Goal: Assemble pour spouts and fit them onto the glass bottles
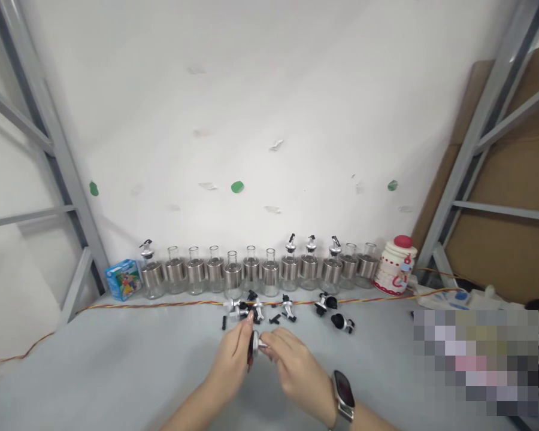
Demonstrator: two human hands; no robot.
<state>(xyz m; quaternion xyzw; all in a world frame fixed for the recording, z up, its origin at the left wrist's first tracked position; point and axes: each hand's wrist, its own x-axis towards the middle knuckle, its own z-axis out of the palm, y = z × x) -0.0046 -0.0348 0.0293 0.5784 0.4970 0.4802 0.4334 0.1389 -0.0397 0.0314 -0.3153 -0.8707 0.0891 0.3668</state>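
Note:
Above the front part of the table, my left hand (232, 354) and my right hand (294, 366) meet on a silver and black bottle pourer (256, 343). The left fingers close around its black stopper side, while the right fingers pinch the silver spout end; the fingertips partly cover it. Just beyond my hands lie loose silver pourer parts (257, 311) and small black flip-cap pieces (275, 319). To their right rest a black and silver pourer (326, 303) and another one (342, 323) on its side.
Glass bottles with metal sleeves (196, 270) line the wall; several carry pourers (335, 244). A blue box (124, 280) stands left, a cream jar with a red lid (396, 266) right. A twisted red-yellow wire (161, 304) crosses the table (117, 365). Grey metal posts (67, 155) flank it.

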